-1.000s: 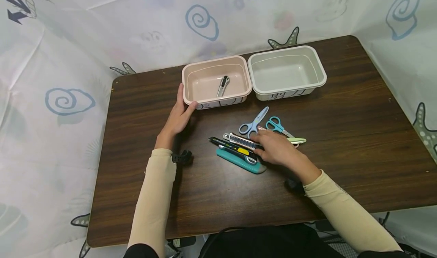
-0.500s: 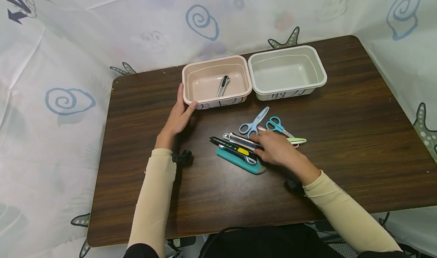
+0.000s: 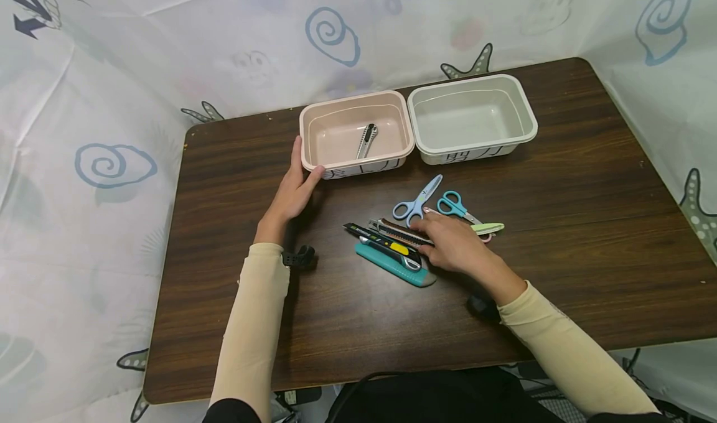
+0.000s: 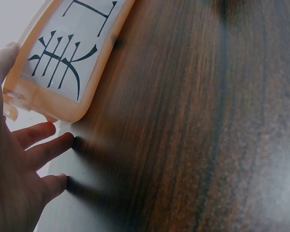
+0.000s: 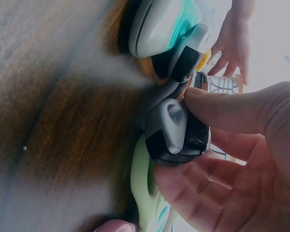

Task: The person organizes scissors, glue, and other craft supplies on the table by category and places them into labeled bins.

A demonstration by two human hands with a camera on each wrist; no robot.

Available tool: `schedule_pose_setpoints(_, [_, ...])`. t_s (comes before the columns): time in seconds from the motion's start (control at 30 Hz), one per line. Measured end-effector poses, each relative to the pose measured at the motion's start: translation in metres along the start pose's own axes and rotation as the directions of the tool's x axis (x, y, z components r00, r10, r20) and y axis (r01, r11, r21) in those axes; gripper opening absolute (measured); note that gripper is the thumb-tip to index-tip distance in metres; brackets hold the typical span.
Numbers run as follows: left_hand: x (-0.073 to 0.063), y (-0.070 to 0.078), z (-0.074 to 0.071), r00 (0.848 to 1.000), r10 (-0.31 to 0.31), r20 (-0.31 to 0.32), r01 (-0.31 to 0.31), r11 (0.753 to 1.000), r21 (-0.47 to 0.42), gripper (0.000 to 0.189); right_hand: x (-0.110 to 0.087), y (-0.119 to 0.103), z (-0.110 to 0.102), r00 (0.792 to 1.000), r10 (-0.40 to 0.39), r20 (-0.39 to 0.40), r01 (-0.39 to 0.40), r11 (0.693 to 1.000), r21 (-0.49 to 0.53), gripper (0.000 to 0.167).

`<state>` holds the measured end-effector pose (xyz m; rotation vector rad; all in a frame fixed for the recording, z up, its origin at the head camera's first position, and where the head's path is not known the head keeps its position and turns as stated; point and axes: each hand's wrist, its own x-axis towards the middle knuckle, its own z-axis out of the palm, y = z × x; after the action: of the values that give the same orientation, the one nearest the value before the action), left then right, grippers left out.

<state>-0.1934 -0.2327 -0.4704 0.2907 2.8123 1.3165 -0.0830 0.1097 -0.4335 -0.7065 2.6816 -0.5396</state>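
My right hand (image 3: 454, 242) pinches the rear end of a silver-and-black utility knife (image 3: 392, 229) between thumb and fingers. In the right wrist view the thumb and fingers lie on either side of the black-and-grey end of that knife (image 5: 176, 133). The knife is tilted, its front end low among the others. Beside it lie a black-and-yellow utility knife (image 3: 378, 239) and a teal one (image 3: 389, 265). My left hand (image 3: 287, 193) touches the left end of the pink bin (image 3: 330, 130), fingers fairly straight. One small utility knife (image 3: 366, 141) lies inside this bin.
A pale grey bin (image 3: 470, 124) stands right of the pink one. Light blue scissors (image 3: 418, 202), teal-handled scissors (image 3: 455, 205) and a light green handle (image 3: 488, 229) lie around my right hand. The brown table (image 3: 588, 224) runs to a curtain at the back.
The silver-and-black utility knife has rolled onto its edge in my right hand, so its flat face no longer points up. My left hand keeps its place at the bin.
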Motion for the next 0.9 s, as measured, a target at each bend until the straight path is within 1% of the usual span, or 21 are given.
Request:
schedule_pose_setpoints(0.43, [0.000,-0.001,0.001,1.000,-0.007,0.004,0.007,1.000,-0.004,0.082,-0.006,0.001,-0.008,0.999,0.004,-0.048,-0.002,0.999,0.041,0.037])
schedule_pose_setpoints(0.57, [0.000,-0.001,0.000,1.000,-0.007,0.007,0.007,1.000,-0.003,0.082,-0.008,0.000,-0.018,0.998,0.022,-0.065,-0.017,0.998,0.066,0.038])
schedule_pose_setpoints(0.73, [0.000,0.000,0.000,1.000,-0.001,0.006,0.001,1.000,-0.002,0.083,-0.005,-0.001,-0.034,0.996,0.049,-0.079,-0.042,0.995,0.088,0.038])
schedule_pose_setpoints(0.9, [0.001,-0.001,0.000,1.000,0.005,0.007,-0.005,1.000,-0.007,0.083,0.003,-0.002,-0.048,0.990,0.048,-0.135,-0.033,0.993,0.111,0.039])
